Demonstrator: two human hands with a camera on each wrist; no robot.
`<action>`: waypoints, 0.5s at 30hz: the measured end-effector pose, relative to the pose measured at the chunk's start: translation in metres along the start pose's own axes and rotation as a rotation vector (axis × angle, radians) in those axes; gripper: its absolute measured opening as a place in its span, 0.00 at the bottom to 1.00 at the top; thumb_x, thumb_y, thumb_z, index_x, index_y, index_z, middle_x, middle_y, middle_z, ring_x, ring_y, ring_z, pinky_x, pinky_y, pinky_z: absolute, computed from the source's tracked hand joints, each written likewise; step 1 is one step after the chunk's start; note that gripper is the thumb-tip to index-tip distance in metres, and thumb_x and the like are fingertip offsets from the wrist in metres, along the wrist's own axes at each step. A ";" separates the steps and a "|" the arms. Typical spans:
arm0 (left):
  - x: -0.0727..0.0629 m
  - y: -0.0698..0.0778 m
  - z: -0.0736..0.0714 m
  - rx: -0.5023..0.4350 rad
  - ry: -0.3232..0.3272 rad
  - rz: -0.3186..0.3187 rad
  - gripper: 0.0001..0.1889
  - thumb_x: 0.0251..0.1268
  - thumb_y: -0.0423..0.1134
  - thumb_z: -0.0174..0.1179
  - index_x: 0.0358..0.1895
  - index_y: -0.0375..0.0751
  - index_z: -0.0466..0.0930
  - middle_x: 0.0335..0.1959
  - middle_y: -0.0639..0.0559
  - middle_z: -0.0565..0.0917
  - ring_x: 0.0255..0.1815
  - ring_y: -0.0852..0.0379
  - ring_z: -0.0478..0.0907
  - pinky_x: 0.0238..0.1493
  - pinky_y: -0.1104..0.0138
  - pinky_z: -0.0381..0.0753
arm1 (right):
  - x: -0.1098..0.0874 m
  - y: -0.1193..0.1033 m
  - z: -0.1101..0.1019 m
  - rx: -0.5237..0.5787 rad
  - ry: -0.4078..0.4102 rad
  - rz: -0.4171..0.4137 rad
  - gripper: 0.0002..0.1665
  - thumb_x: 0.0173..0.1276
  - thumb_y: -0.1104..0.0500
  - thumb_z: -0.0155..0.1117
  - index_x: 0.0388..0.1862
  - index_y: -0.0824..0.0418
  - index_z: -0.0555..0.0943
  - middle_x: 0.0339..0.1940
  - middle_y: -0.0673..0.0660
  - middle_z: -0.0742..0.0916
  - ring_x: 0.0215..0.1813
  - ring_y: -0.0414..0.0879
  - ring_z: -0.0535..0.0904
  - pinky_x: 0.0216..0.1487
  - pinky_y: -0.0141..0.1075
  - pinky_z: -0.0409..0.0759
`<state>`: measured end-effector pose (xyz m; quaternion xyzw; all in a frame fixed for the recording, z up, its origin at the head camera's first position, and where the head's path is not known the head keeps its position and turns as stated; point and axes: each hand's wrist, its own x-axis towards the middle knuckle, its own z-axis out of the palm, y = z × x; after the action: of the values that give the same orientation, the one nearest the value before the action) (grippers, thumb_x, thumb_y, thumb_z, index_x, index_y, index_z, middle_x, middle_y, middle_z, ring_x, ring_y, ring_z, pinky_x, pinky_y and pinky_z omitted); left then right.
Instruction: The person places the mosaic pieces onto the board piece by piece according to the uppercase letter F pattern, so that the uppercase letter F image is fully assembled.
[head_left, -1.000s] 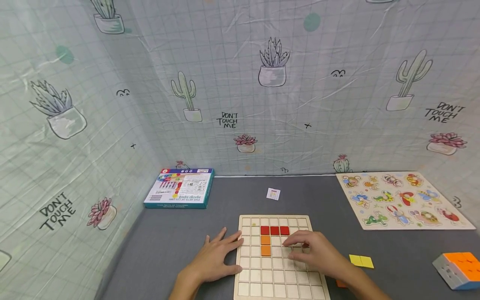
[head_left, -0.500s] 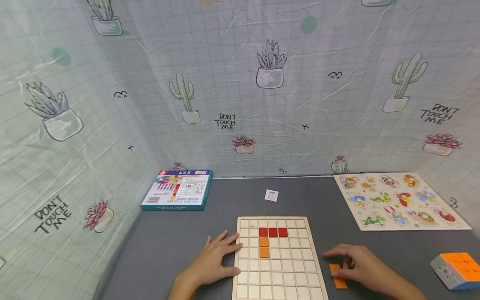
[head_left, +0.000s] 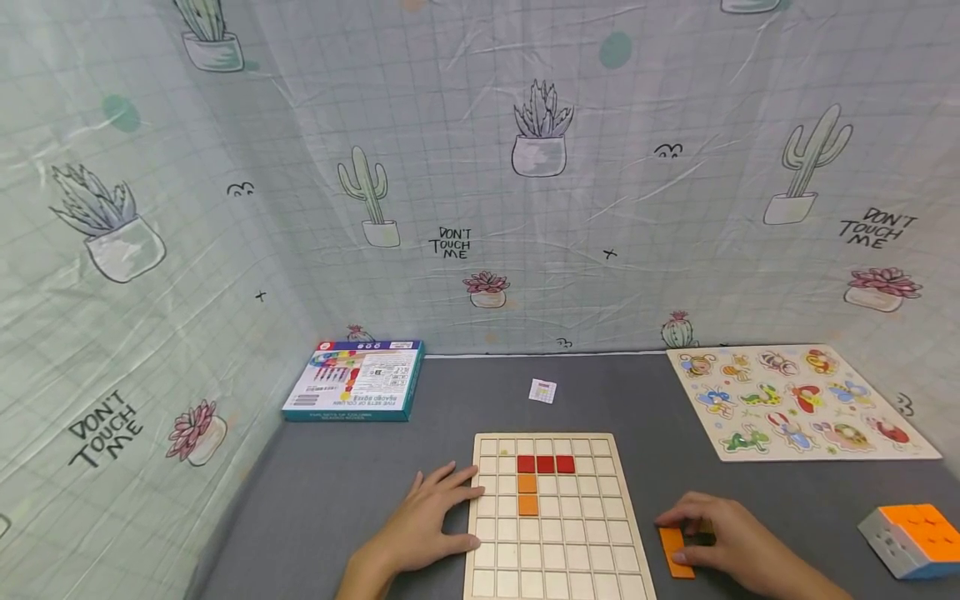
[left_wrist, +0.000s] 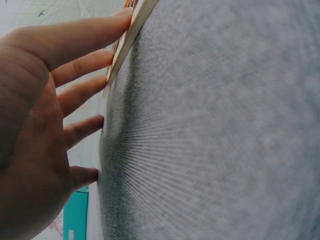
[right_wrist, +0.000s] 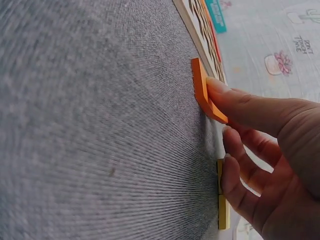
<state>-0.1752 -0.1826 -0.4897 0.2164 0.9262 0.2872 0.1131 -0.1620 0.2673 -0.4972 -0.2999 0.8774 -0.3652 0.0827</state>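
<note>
A wooden grid board (head_left: 566, 554) lies on the grey table, with three red tiles (head_left: 546, 464) in a row and two orange tiles (head_left: 528, 494) below the leftmost red one. My left hand (head_left: 420, 521) rests at the board's left edge, fingers spread; in the left wrist view the thumb (left_wrist: 85, 37) touches its rim. Right of the board, my right hand (head_left: 727, 537) pinches at loose orange tiles (head_left: 675, 554) on the table with thumb and forefinger. The right wrist view shows the thumb on an orange tile (right_wrist: 200, 85). Yellow tiles (right_wrist: 222, 200) lie beside the fingers, mostly hidden in the head view.
A small printed card (head_left: 543, 391) lies behind the board. A flat teal-edged box (head_left: 356, 379) is at the back left. An insect picture board (head_left: 802, 404) lies at the back right, and a puzzle cube (head_left: 915, 540) sits at the right. Patterned cloth (head_left: 480, 167) hangs behind.
My right hand has moved from over the board to the right, down to the loose orange tiles, and its fingers have closed in on them. The left hand has stayed at the board's edge.
</note>
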 end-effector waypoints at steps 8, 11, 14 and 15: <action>0.000 0.000 0.001 -0.006 -0.001 -0.003 0.32 0.59 0.57 0.72 0.68 0.57 0.79 0.79 0.54 0.68 0.83 0.35 0.57 0.72 0.22 0.44 | 0.000 -0.001 0.002 0.033 0.020 -0.025 0.18 0.62 0.48 0.75 0.49 0.53 0.89 0.41 0.42 0.86 0.40 0.25 0.76 0.34 0.28 0.76; 0.000 0.000 0.000 -0.011 -0.003 -0.006 0.32 0.59 0.57 0.71 0.68 0.56 0.78 0.80 0.54 0.68 0.83 0.35 0.56 0.72 0.22 0.44 | 0.000 -0.001 0.003 0.065 0.017 -0.016 0.19 0.63 0.49 0.75 0.49 0.56 0.89 0.40 0.43 0.85 0.38 0.26 0.76 0.32 0.27 0.76; 0.000 0.000 0.000 -0.014 -0.002 -0.001 0.32 0.59 0.57 0.71 0.68 0.56 0.78 0.80 0.54 0.68 0.83 0.35 0.56 0.72 0.22 0.43 | 0.000 -0.002 0.003 0.084 0.008 0.004 0.20 0.63 0.49 0.74 0.50 0.58 0.89 0.41 0.45 0.85 0.37 0.27 0.76 0.31 0.28 0.77; -0.001 0.000 0.000 -0.020 0.000 0.003 0.32 0.59 0.57 0.71 0.68 0.55 0.79 0.79 0.54 0.68 0.83 0.35 0.56 0.72 0.22 0.43 | -0.001 -0.003 0.002 0.089 0.005 0.011 0.19 0.63 0.50 0.74 0.50 0.58 0.89 0.41 0.45 0.85 0.36 0.27 0.76 0.30 0.28 0.77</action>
<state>-0.1746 -0.1830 -0.4894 0.2165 0.9230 0.2967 0.1151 -0.1594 0.2648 -0.4971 -0.2901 0.8622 -0.4040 0.0956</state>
